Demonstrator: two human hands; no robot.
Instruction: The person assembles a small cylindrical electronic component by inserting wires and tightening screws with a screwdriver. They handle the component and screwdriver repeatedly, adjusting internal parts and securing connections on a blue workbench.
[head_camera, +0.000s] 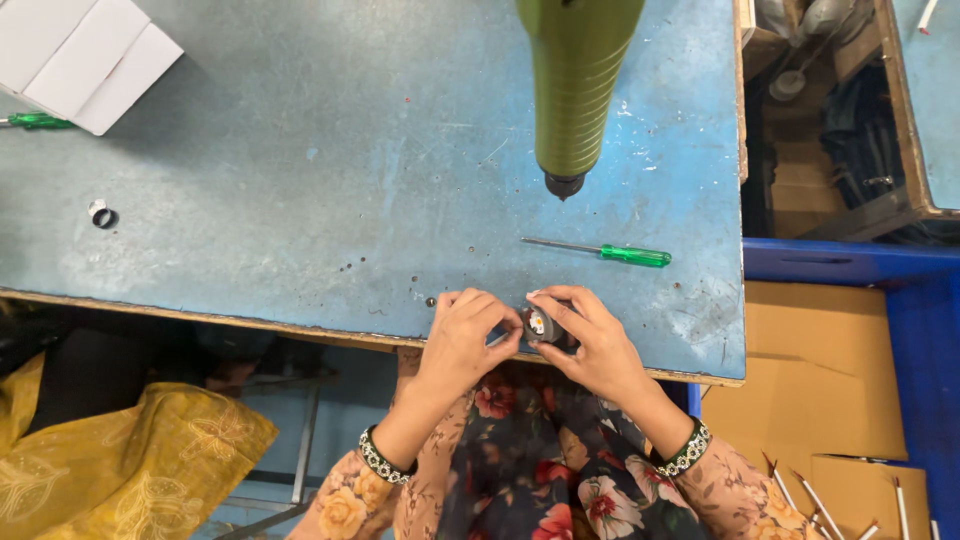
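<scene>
At the near edge of the worn blue counter (300, 200), both hands met over a small round dark part (541, 324) with a pale, orange-spotted centre. The right hand (590, 340) pinched that part between thumb and fingers, holding it just above the counter's near edge. The left hand (465, 335) had its fingers curled narrow against the part's left side, apparently gripping a thin piece there, though what it held was too small to tell.

Judging by this, the fitting work on the part looked under way rather than finished: the piece was in hand, not set down. The green-handled screwdriver (605, 252) lay untouched just beyond the hands, towards the right edge, and the green powered driver (575, 90) hung above the counter's middle, its tip well apart from the part. So any fastening seemed not yet done.

A small metal ring (101, 213) lay near the left edge, and white cardboard boxes (85, 55) sat at the far left corner.
</scene>
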